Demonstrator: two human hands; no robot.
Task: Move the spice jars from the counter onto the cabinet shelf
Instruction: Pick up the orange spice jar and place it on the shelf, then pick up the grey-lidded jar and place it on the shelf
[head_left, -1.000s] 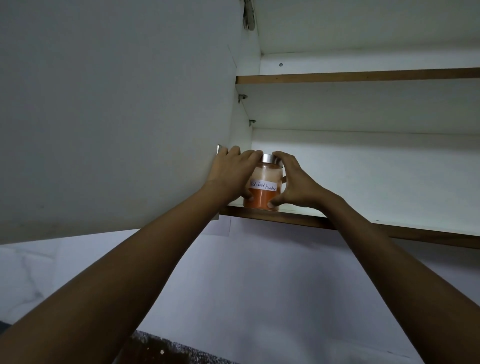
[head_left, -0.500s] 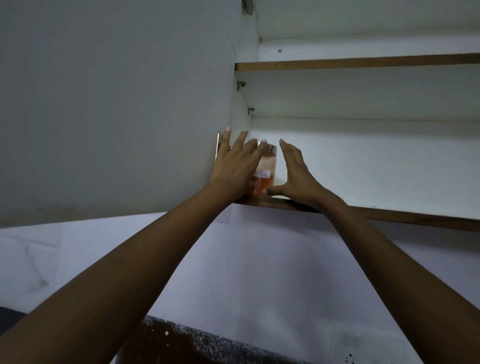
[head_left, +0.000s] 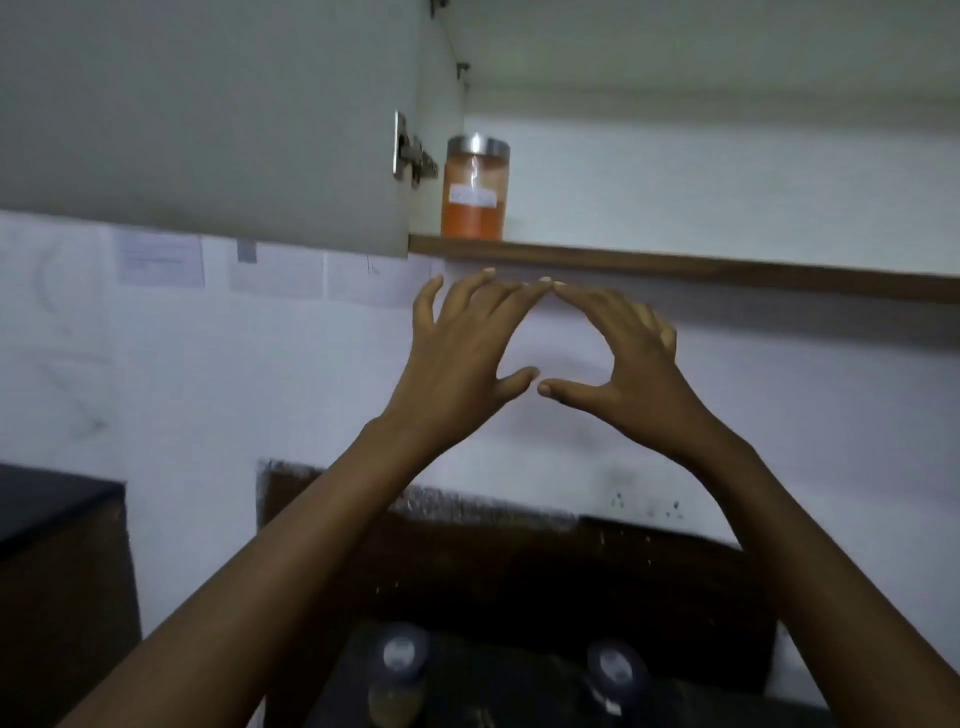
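Observation:
A glass spice jar with orange powder, a white label and a metal lid stands upright at the left end of the cabinet shelf, beside the door hinge. My left hand and my right hand hang below the shelf edge, both empty with fingers spread, their fingertips nearly meeting. Two more jars with metal lids, one left and one right, stand blurred on the dark counter below, between my forearms.
The open white cabinet door fills the upper left. Paper sheets are stuck to the white wall under it. A dark brown cabinet stands at the left.
Both hands let go of the orange jar, which stays on the shelf, and dropped below the shelf edge. The view tilted down, bringing the counter and two jars into sight.

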